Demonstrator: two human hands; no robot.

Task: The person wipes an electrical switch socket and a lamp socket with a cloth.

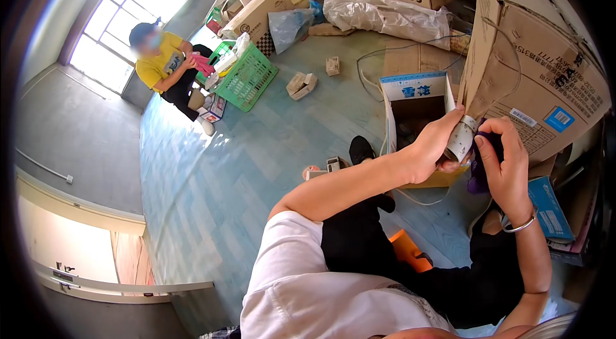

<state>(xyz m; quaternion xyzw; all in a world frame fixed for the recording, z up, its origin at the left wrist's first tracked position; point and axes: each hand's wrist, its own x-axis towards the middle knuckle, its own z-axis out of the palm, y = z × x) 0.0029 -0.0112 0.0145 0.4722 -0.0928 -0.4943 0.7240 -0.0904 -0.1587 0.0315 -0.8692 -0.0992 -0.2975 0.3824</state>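
Note:
My left hand [431, 152] is closed around a short whitish tube-shaped piece [461, 139] with small dark marks; its exact kind I cannot make out. Close on its right, my right hand [507, 162] pinches a dark purple cloth [479, 169], which hangs down beside the tube and presses near its side. A bracelet circles the right wrist. Both hands are above the front edge of an open carton [416, 90] with a white and blue inner flap. The contents of that carton are dark and hard to tell.
A large cardboard box [545, 82] rises at the right, with a thin cable looping before it. A blue box [550, 211] lies below. An orange object [410, 250] is between my legs. Two people sit farther off, one by a green basket [247, 79]. Small boxes [301, 85] lie on the floor.

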